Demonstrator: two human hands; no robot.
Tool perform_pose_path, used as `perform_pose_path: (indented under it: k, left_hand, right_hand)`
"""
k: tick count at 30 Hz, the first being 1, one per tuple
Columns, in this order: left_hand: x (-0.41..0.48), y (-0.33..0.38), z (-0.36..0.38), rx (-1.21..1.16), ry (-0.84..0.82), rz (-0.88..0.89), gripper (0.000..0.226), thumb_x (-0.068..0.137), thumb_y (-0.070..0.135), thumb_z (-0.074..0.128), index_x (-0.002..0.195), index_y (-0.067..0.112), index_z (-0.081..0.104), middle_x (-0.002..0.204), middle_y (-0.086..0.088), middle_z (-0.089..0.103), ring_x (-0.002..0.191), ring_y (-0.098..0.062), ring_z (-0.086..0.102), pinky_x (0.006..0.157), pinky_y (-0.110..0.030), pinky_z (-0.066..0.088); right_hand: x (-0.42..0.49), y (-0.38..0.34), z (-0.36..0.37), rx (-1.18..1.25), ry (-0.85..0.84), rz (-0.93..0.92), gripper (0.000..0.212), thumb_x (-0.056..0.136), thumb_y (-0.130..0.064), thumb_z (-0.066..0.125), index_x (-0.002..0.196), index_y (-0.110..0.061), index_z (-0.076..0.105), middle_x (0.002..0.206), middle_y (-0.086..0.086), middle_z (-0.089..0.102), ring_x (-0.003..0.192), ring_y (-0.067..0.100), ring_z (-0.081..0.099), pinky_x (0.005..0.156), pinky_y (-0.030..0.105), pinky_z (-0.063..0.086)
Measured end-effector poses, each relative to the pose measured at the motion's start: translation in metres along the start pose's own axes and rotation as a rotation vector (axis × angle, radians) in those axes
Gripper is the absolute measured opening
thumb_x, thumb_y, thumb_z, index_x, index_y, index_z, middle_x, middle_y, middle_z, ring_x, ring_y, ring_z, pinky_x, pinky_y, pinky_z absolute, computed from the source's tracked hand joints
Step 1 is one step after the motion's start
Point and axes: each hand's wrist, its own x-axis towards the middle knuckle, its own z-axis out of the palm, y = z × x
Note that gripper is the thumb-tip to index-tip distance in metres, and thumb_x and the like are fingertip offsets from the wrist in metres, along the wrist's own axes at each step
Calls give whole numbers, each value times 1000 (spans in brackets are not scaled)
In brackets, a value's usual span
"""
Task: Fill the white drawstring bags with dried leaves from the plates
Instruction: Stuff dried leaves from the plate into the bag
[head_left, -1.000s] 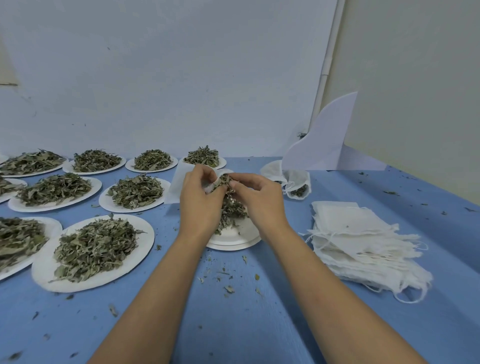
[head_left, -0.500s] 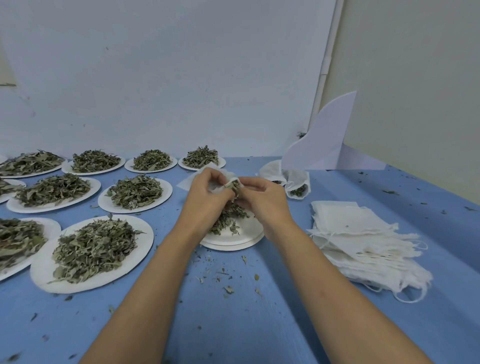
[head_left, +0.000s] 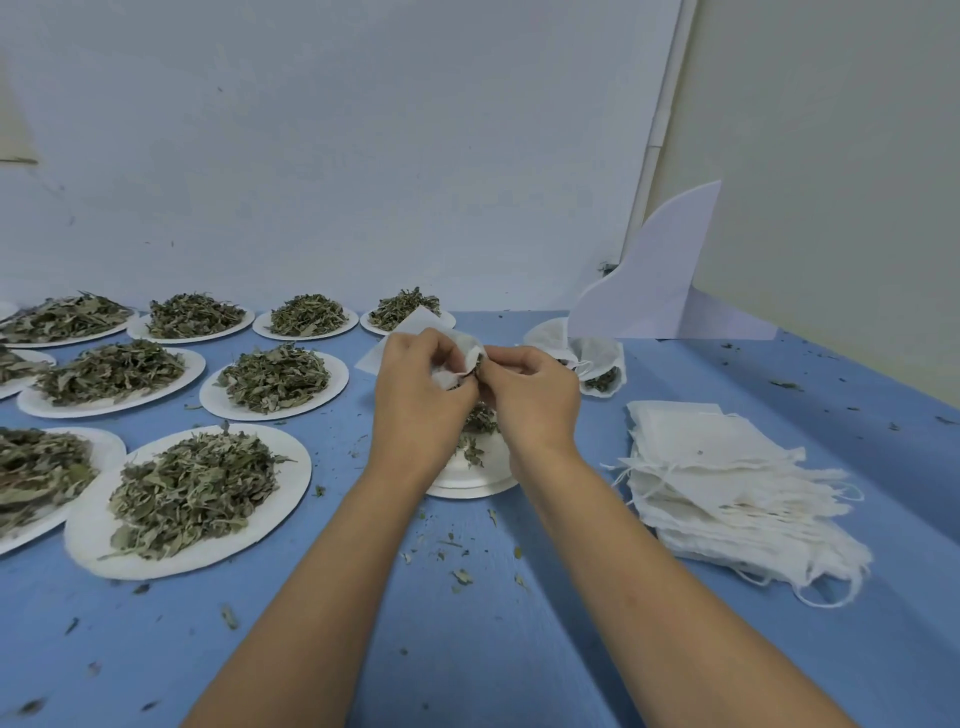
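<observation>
My left hand (head_left: 421, 395) grips a white drawstring bag (head_left: 415, 332) by its mouth, above a white plate (head_left: 467, 475) that holds a small heap of dried leaves (head_left: 478, 423). My right hand (head_left: 535, 395) pinches dried leaves at the bag's opening, fingertips touching the left hand's. Most of the bag lies behind my left hand; only its far corner and a bit of its mouth show. Leaf crumbs are scattered on the blue table (head_left: 467, 623) below my wrists.
Several white plates heaped with dried leaves (head_left: 192, 488) cover the table's left side. A stack of flat white bags (head_left: 727, 478) lies at the right. Bags with leaves in them (head_left: 592, 358) lie behind my right hand, beside a white card (head_left: 654, 280) that leans in the corner.
Both hands rose a little above the plate and closed together at the bag's mouth. The leaves the right hand held over the plate are now at the opening.
</observation>
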Motion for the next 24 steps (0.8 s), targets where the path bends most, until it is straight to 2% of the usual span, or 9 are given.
perform_pose_path:
  k: [3, 6, 9, 11, 14, 16, 20, 24]
  left_hand:
    - [-1, -1, 2, 17, 28, 44, 32, 79, 0, 64, 71, 25, 47, 88, 6, 41, 75, 18, 43, 64, 0, 34]
    - [0, -3, 3, 19, 90, 40, 24, 82, 2, 63, 75, 20, 48, 88, 10, 40, 76, 18, 44, 63, -1, 34]
    - [1, -7, 1, 1, 128, 3, 21, 85, 7, 63, 80, 19, 48, 90, 7, 44, 78, 16, 44, 65, -3, 34]
    - [1, -9, 0, -26, 128, -41, 21, 86, 12, 65, 82, 21, 46, 95, 0, 50, 80, 5, 47, 66, -9, 36]
    - [2, -9, -1, -83, 130, -95, 21, 87, 15, 65, 92, 20, 46, 98, 0, 53, 87, -13, 51, 68, -19, 38]
    - [2, -9, -2, -113, 129, -133, 27, 86, 14, 66, 102, 23, 46, 101, 2, 53, 85, -10, 53, 66, -17, 40]
    - [4, -11, -5, -64, 88, -137, 29, 87, 10, 64, 111, 26, 58, 111, -3, 52, 82, 1, 53, 66, -8, 41]
    - [4, -9, -5, -53, 51, -108, 28, 88, 15, 65, 113, 27, 63, 112, -3, 54, 85, -1, 55, 71, -8, 42]
  right_hand:
    - [0, -2, 0, -28, -23, -34, 16, 76, -10, 74, 70, -23, 69, 70, 1, 70, 73, 20, 69, 79, 45, 57]
    - [-1, -5, 2, 26, -95, -19, 11, 79, -6, 72, 78, -17, 72, 79, 8, 73, 80, 23, 70, 84, 46, 56]
    - [-1, -7, 3, -2, -179, -35, 18, 80, -7, 72, 77, -24, 72, 87, 8, 74, 89, 21, 70, 90, 43, 54]
    - [-2, -7, 2, -28, -220, -27, 17, 81, -9, 71, 80, -26, 73, 89, 3, 75, 90, 16, 70, 92, 40, 53]
    - [0, -8, -1, -63, -252, 14, 17, 84, -12, 69, 98, -17, 75, 95, 1, 74, 86, 9, 68, 89, 29, 53]
    - [2, -9, -2, -35, -272, 75, 19, 86, -10, 65, 103, -13, 73, 92, 0, 73, 79, 9, 65, 83, 24, 53]
    - [3, -10, -4, 35, -290, 124, 27, 89, 3, 55, 111, -7, 68, 85, -3, 68, 80, 11, 64, 84, 21, 53]
    - [4, -8, -7, 49, -215, 76, 21, 84, 2, 64, 99, -10, 73, 86, 3, 72, 86, 17, 68, 87, 28, 54]
